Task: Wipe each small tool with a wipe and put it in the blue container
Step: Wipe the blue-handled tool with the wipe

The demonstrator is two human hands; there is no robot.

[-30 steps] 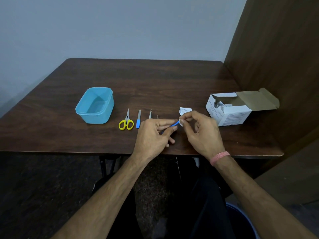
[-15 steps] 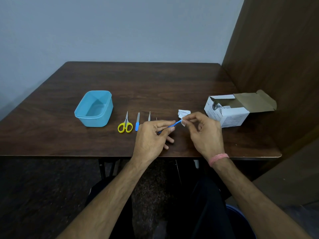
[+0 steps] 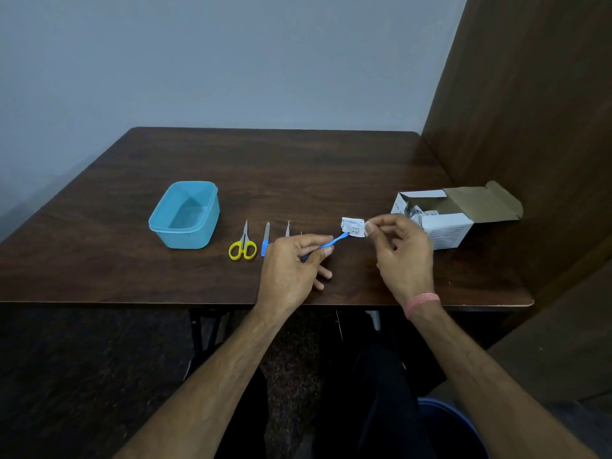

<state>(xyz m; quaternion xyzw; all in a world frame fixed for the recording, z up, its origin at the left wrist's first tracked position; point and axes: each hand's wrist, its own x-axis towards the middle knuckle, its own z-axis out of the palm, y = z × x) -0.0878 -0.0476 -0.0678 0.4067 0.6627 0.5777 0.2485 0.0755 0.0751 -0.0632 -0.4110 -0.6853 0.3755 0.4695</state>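
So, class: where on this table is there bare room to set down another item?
Bare wood lies behind the blue container toward the wall, left of it, and between the tool row and the open box. It is crowded from the scissors to the hands.

Dark wooden table (image 3: 298,167), blue container (image 3: 185,215), yellow scissors (image 3: 243,247), open box (image 3: 443,223)

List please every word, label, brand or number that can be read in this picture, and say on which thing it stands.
None can be read as words.
White wipe packet, pinched by the right hand: dark print, too small and blurred to read.
White cardboard box, front face: lines of small print, blurred.
Same box, left end: a dark mark, maybe a logo, unreadable.
Blue container, yellow scissors: no text visible.
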